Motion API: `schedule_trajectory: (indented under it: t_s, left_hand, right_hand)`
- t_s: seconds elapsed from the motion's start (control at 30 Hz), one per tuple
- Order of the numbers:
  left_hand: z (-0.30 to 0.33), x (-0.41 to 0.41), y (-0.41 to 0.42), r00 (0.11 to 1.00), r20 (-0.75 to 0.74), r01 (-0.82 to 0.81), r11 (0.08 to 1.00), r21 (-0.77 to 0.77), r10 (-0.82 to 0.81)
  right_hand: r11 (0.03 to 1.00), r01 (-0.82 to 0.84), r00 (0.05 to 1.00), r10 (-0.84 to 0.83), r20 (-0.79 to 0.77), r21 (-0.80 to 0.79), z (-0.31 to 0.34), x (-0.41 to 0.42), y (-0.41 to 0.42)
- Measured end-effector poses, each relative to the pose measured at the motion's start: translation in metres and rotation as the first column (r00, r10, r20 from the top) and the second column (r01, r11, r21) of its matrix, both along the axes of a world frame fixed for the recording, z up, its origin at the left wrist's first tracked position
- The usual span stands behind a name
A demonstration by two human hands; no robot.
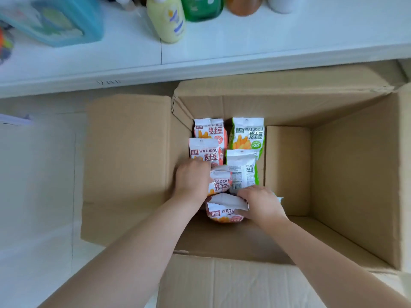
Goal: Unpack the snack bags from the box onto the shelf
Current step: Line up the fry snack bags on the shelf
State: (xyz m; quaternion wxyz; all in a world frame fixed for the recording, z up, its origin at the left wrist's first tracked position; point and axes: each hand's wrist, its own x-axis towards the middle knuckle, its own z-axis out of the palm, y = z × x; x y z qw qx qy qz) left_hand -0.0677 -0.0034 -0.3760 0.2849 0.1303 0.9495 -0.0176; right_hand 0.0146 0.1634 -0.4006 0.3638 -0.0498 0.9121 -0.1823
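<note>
An open cardboard box sits on the floor below a white shelf. Several snack bags lie in its left part. Two red bags and two green bags lie toward the far side. My left hand is closed around a red snack bag in the middle. My right hand grips the top of another red snack bag nearest to me. Both hands are down inside the box.
On the shelf stand a teal container, a pale yellow bottle, a green bottle and an orange bottle. Box flaps spread out left, near and far. The box's right half holds no bags.
</note>
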Motion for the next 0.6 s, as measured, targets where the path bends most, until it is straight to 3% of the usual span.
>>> schedule_trajectory:
  t_s: [0.1,0.2,0.4,0.47,0.6]
  left_hand:
    - [0.051,-0.011,0.0,0.975,0.057,-0.221,0.943,0.247,0.214]
    - [0.116,-0.026,-0.002,0.941,0.121,-0.339,0.862,0.377,0.317]
    - [0.285,-0.047,-0.012,0.885,0.232,-0.465,0.752,0.467,0.404]
    - [0.342,-0.053,-0.016,0.878,0.268,-0.479,0.731,0.485,0.397]
    - [0.448,-0.056,-0.024,0.86,0.344,-0.51,0.632,0.584,0.375]
  right_hand:
    - [0.948,0.3,0.952,-0.292,0.088,-0.105,0.054,0.002,0.023]
    - [0.868,0.461,0.887,-0.454,0.083,-0.183,0.12,0.0,0.048]
    - [0.596,0.669,0.708,-0.694,0.135,-0.443,0.29,-0.013,0.084]
    - [0.47,0.696,0.646,-0.741,0.186,-0.543,0.349,-0.017,0.087]
    - [0.092,0.734,0.431,-0.828,0.358,-0.673,0.454,-0.027,0.073]
